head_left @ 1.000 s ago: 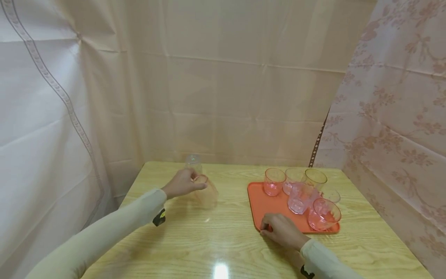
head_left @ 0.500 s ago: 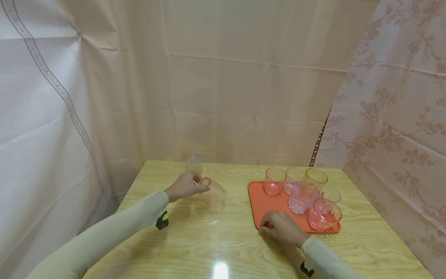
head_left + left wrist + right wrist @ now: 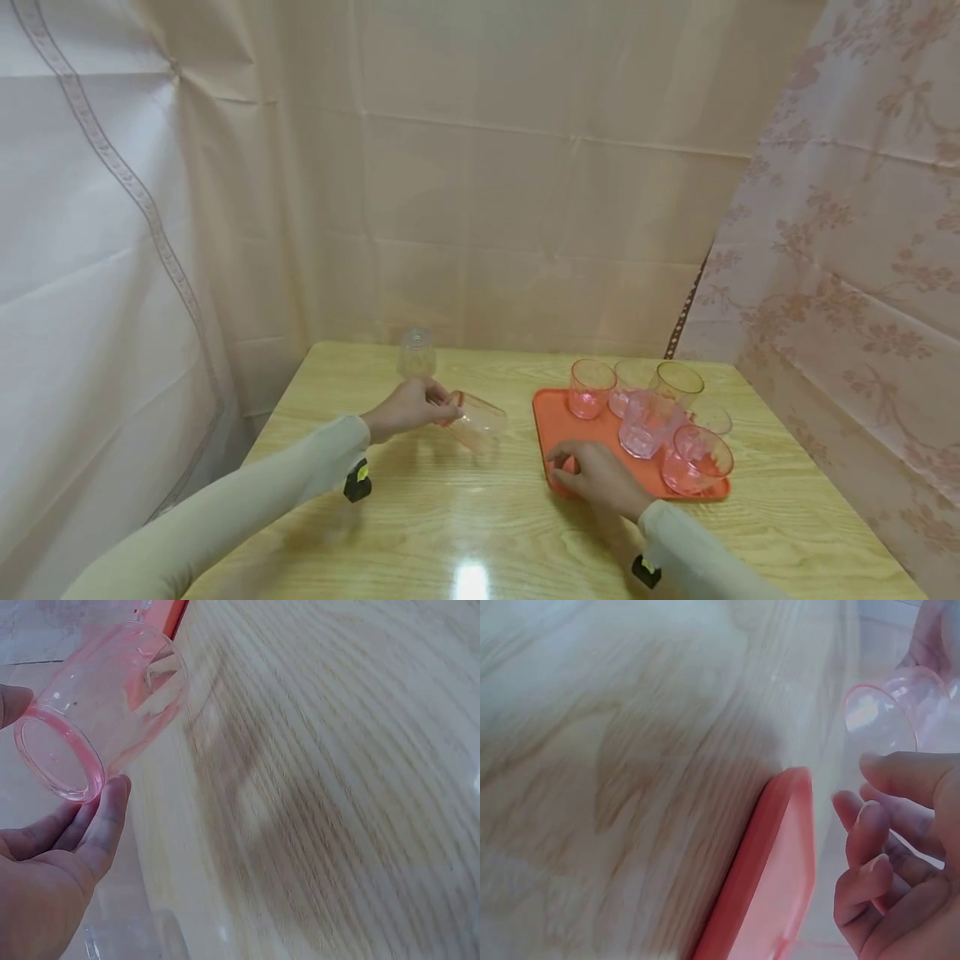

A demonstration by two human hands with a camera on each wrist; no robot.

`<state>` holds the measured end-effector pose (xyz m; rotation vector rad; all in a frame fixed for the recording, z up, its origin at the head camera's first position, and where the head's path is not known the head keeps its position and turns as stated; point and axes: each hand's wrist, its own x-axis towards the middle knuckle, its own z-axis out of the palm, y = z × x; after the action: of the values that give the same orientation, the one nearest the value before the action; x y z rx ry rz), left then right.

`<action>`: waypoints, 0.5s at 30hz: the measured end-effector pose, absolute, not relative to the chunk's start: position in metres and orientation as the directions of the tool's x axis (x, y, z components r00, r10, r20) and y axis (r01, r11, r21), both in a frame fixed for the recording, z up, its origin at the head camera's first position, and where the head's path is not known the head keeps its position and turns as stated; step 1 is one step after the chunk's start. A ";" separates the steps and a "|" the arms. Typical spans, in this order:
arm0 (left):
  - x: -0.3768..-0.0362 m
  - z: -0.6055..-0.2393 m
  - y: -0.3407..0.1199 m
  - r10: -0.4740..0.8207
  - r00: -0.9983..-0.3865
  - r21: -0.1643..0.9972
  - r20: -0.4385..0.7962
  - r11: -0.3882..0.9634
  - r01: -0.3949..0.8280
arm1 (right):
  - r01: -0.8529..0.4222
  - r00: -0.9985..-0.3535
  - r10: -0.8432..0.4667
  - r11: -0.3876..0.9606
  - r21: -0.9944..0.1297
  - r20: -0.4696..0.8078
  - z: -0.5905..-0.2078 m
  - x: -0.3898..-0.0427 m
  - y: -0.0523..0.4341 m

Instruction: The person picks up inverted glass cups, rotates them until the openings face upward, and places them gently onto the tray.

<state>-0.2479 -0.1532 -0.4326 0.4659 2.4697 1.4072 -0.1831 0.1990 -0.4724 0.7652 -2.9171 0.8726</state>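
Observation:
My left hand (image 3: 411, 408) pinches a clear pink-tinted drinking glass (image 3: 480, 421) by its base, over the left-middle of the table. The glass is tipped on its side, its mouth towards the right. In the left wrist view, thumb and fingers (image 3: 105, 832) press on opposite sides of the thick pink base. My right hand (image 3: 596, 475) is over the near left corner of an orange tray (image 3: 558, 429). Its fingers are loosely bent and hold nothing, as the right wrist view shows with the thumb (image 3: 900, 776) apart from them.
Several glasses are grouped on the tray's right side: red-rimmed ones (image 3: 590, 392), a purplish faceted one (image 3: 647, 427) and a yellow-rimmed one (image 3: 678, 382) among them. A clear glass (image 3: 417, 354) stands at the table's back, behind my left hand. Curtains (image 3: 480, 208) hang around the table (image 3: 420, 533).
My left hand has moved right and slightly nearer with the glass, which has tipped further onto its side. My right hand has risen slightly at the tray corner, its fingers a little looser.

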 end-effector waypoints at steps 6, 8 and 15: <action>-0.246 -0.435 -0.148 0.410 -0.908 0.876 -0.085 0.466 0.128 | -0.452 -0.882 -0.439 0.685 -0.571 0.171 -0.473 -0.183 0.188; -0.245 -0.437 -0.148 0.417 -0.905 0.883 -0.088 0.453 0.123 | -0.455 -0.879 -0.440 0.665 -0.592 0.182 -0.474 -0.183 0.183; -0.245 -0.443 -0.149 0.433 -0.892 0.906 -0.126 0.416 0.074 | -0.375 -0.901 -0.414 0.592 -0.713 0.130 -0.478 -0.184 0.169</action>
<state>-0.2447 -0.1487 -0.4433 0.4368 2.3354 1.4686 -0.1839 0.1689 -0.4777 0.7063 -2.8466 1.2564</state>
